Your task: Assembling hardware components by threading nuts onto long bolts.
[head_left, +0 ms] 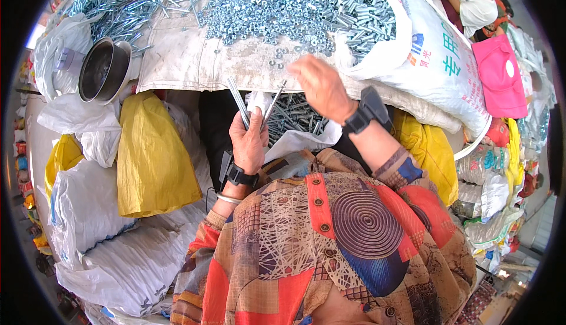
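My left hand (248, 142) is closed around several metal bolts (237, 98), held upright between thumb and fingers just off the table's front edge. They fan into two groups, and the right one seems to have a small piece near its tip. My right hand (324, 89) hovers at the edge, fingers bent together toward the loose nuts and washers (276, 57); whatever is in the fingertips is too blurred to make out. Below both hands, an open white sack (306, 140) holds many metal bolt assemblies (290, 113).
A heap of nuts (265, 10) covers the cloth-topped table (177, 60). Metal sleeves (362, 18) spill from a white woven bag (430, 42) at right. Long bolts (121, 27) and a dark bowl (97, 71) are at left. A pink cloth (500, 77) and a co-worker (476, 7) are far right.
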### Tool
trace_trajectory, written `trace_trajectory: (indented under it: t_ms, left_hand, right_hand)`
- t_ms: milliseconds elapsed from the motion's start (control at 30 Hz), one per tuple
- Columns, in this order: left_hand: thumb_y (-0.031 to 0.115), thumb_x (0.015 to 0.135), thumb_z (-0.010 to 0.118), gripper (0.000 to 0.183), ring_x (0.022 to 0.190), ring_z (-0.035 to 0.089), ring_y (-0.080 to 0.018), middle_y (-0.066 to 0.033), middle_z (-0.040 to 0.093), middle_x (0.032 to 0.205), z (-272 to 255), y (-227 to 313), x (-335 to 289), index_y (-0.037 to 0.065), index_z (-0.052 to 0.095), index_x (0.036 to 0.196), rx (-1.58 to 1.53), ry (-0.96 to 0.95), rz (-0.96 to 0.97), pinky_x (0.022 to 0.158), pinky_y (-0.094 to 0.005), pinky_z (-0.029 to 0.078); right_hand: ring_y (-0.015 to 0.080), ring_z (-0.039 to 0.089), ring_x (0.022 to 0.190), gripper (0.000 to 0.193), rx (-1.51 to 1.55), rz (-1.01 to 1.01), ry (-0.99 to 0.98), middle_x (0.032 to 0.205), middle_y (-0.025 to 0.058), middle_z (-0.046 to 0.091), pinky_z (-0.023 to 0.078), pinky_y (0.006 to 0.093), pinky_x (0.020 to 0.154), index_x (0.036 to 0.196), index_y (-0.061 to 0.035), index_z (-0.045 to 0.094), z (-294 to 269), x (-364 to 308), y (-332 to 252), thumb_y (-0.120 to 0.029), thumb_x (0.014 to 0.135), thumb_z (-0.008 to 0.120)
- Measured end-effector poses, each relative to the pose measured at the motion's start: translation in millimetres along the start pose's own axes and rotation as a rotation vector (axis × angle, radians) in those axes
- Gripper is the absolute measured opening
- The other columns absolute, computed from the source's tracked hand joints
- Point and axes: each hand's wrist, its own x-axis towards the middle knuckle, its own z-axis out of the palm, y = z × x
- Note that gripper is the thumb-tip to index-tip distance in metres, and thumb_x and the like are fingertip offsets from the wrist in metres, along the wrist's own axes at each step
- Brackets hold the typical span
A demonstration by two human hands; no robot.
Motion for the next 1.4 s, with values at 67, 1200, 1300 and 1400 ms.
trace_trajectory:
  t_ms: [67, 1200, 1300, 1400]
  left_hand:
    - [0.027, 0.101, 0.058, 0.021, 0.048, 0.035, -0.0034, 0.0044, 0.046, 0.066, 0, 2, 0, 0.009, 0.054, 0.090, 0.001, -0.026, -0.015, 0.042, -0.0210, 0.025]
    - [0.013, 0.094, 0.066, 0.019, 0.048, 0.036, -0.0029, 0.0042, 0.046, 0.064, -1, 9, 2, 0.010, 0.049, 0.088, 0.203, -0.041, 0.043, 0.041, -0.0215, 0.025]
    - [0.015, 0.090, 0.071, 0.025, 0.054, 0.038, -0.0028, 0.0055, 0.044, 0.063, -13, 9, 8, 0.009, 0.048, 0.081, 0.629, -0.008, 0.289, 0.046, -0.0211, 0.031]
    - [0.017, 0.095, 0.065, 0.024, 0.049, 0.036, -0.0026, 0.0057, 0.044, 0.062, -19, 8, 9, 0.009, 0.048, 0.082, 0.736, -0.042, 0.413, 0.043, -0.0220, 0.027]
  right_hand:
    - [0.0362, 0.061, 0.077, 0.017, 0.011, 0.095, -0.027, 0.090, 0.0145, 0.060, 0.050, 0.0464, 0.070, 0.101, -0.0023, 0.062, 8, 10, 36, -0.002, 0.088, 0.052]
    - [0.0077, 0.060, 0.075, 0.014, 1.075, 0.734, -0.175, 0.090, 0.0026, 0.065, 0.051, 0.0230, 0.069, 0.103, 0.0015, 0.064, -4, -2, 8, -0.006, 0.091, 0.065]
    - [0.0087, 0.061, 0.073, 0.014, 1.081, 0.710, -0.140, 0.086, 0.0041, 0.065, 0.051, 0.0239, 0.065, 0.099, 0.0028, 0.064, 3, -16, 11, -0.006, 0.089, 0.067]
    - [0.0086, 0.059, 0.070, 0.013, 1.147, 0.860, -0.041, 0.085, 0.0041, 0.065, 0.049, 0.0235, 0.062, 0.099, 0.0017, 0.064, -7, -18, -8, -0.006, 0.089, 0.068]
